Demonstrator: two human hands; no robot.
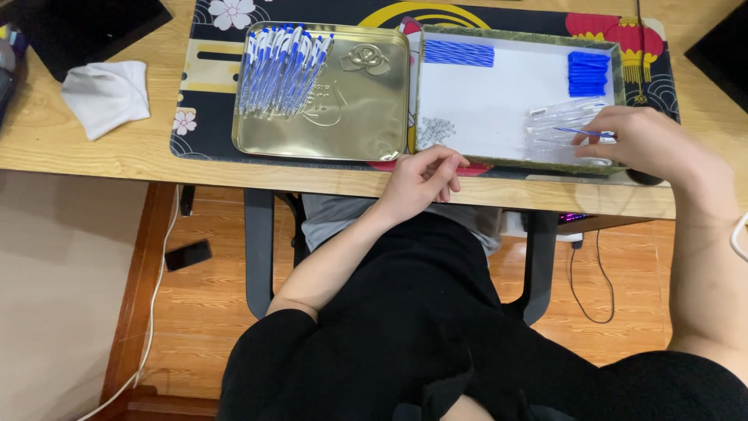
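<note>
Hidden: clear plastic pen barrels (pixel 562 117) hard to make out on white tray (pixel 483 101).
Right hand (pixel 647 140): pinching thin blue pen refill (pixel 580 132) over tray.
Left hand (pixel 421 178): loosely curled, empty, at tabletop (pixel 93 152) edge.

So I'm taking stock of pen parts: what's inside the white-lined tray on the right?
The tray holds blue refills, blue caps, small springs and clear barrels. The right hand covers some barrels, so their count is hidden.

wooden desk (pixel 93 152) | plank floor (pixel 202 304) | patterned desk mat (pixel 204 93)
</note>
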